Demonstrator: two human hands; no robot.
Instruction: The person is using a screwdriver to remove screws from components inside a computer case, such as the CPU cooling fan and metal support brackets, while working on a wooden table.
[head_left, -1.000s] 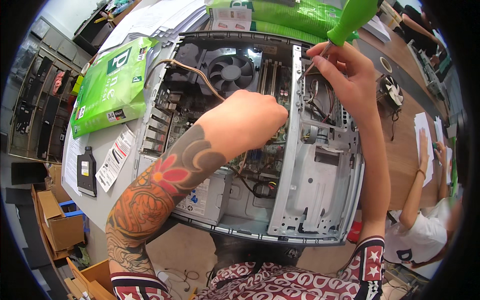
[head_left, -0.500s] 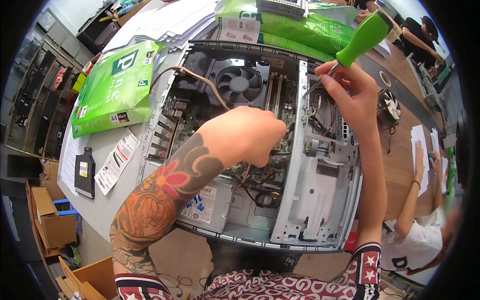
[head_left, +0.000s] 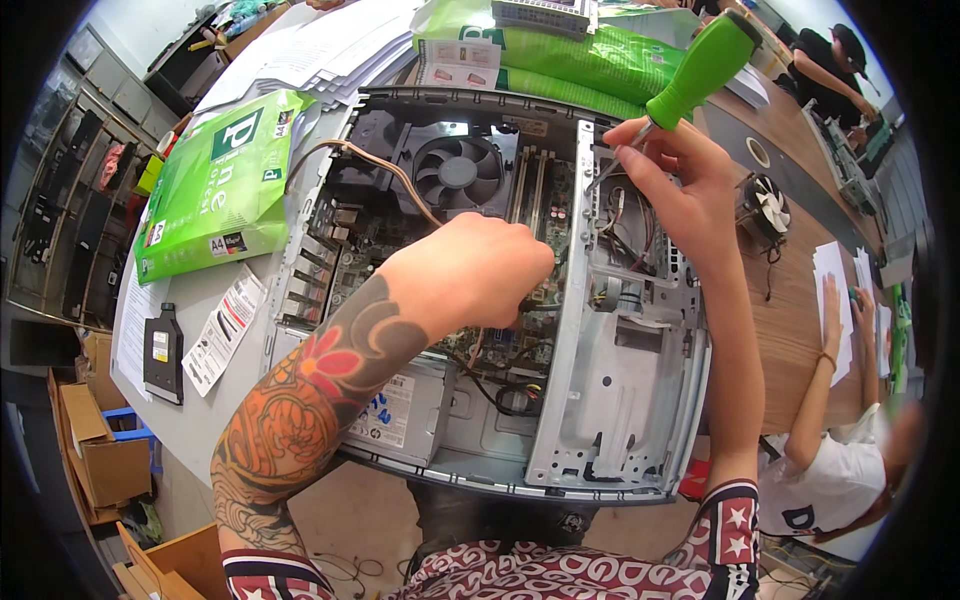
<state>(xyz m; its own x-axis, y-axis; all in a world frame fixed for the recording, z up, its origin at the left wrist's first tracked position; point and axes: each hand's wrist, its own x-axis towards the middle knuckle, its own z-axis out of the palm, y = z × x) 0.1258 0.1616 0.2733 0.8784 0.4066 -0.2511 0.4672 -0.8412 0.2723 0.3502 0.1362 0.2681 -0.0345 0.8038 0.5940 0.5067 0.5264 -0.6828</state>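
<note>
Screwdriver (head_left: 700,65) higher in right hand (head_left: 675,190)

left hand (head_left: 470,275) fingertips hidden inside computer case (head_left: 620,440) | screwdriver (head_left: 700,70) tip hidden behind right hand (head_left: 670,180)

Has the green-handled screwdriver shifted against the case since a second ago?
Yes. The green-handled screwdriver, held by the right hand, has tilted over: its handle now leans right, away from the cooling fan, with the tip at the drive bracket.
</note>
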